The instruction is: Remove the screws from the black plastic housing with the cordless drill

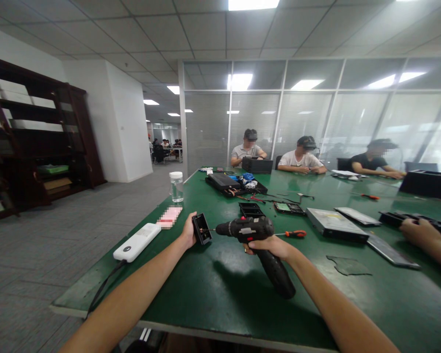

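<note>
Left hand: fingers closed on the left side of a small black plastic housing, open face tilted toward the drill side. Can't tell from my view if its lower edge touches the green table.

Right hand: gripping the cordless drill by its handle, body roughly level, handle slanting down to the right. Bit points left, its end at the housing's open face. Can't tell if it touches anything inside, or if the trigger is pressed.

Right behind the drill: black compartmented frame. To its right, a drive with a green circuit board. Orange-and-black screwdriver lies just right of the drill, shaft toward it. Further right: silver optical drive, flat metal plate, long thin panel, clear irregular sheet.

On my left: white device with a dark cable, pink blurred item beside it, clear jar with white lid behind.

Far side: open black case with blue bundle, loose wires near it. At right edge, another person's hand is on a long black part. Three people sit across the table.
</note>
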`<state>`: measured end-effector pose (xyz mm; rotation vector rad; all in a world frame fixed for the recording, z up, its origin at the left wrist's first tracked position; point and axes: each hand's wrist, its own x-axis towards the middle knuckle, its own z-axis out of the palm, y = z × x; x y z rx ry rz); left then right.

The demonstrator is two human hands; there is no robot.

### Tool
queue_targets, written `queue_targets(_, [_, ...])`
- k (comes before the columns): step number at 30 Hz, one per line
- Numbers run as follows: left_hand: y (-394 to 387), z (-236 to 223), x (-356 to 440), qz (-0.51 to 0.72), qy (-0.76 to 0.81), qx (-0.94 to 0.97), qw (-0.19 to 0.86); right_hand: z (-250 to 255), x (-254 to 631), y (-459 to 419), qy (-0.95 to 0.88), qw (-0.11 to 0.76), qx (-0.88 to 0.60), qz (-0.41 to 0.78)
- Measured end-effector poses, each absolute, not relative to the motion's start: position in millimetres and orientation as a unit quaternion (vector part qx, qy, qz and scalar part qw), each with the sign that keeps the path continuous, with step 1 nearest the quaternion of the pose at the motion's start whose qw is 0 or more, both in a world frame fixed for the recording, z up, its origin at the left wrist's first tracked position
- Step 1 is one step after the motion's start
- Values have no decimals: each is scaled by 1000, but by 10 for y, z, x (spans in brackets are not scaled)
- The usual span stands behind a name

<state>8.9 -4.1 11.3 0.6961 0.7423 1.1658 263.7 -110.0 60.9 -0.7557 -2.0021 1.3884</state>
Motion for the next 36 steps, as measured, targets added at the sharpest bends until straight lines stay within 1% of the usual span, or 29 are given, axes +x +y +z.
queue_targets(20, [-11,84,82,526,336,310,717,612,2636,-1096,-741,292,-293,530])
queue_targets(36, [-95,158,113,529,347,301,714,583,2651,-1079,-742,289,-299,526])
